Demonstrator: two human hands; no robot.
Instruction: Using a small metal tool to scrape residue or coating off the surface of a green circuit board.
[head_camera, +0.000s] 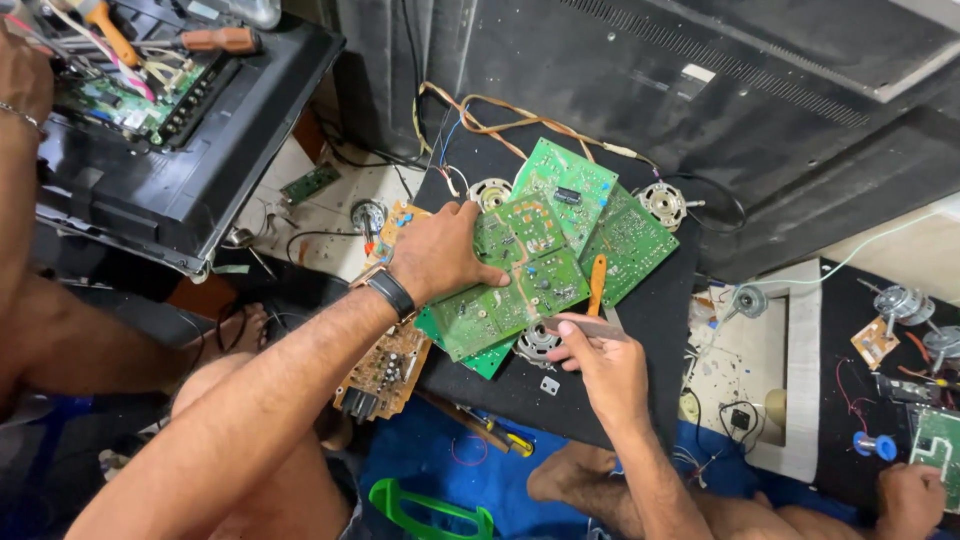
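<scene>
While the person sits over a black mat (650, 320), the right hand (600, 365) is nearest the camera, its fingers pinched closed around a slim metal tool (580, 326) whose tip rests at the lower edge of the top green circuit board (515, 280). Just beyond that tip an orange-handled tool (597, 283) lies on the boards. The left hand (440, 255), with a dark watch (392, 292) at the wrist, lies flat on the same board, fingers spread and pressing down, thumb extended along its surface; it grips nothing.

At least three green boards are stacked overlapping on the mat, and a brown board (385, 372) hangs off the mat's left edge. Three small round motor parts show around the stack: one below (535, 345), one at the upper left (490, 192), one at the upper right (662, 205). A bundle of coloured wires (480, 115) loops behind them.

Farther left, an open black casing (180, 190) holds one green board (130, 100) with wiring, and two orange-handled screwdrivers (215, 40) rest on it. Another person's arm (20, 150) enters at the left edge. At the lower right corner a different person's hand (910, 495) rests beside a further green board (938, 440).
</scene>
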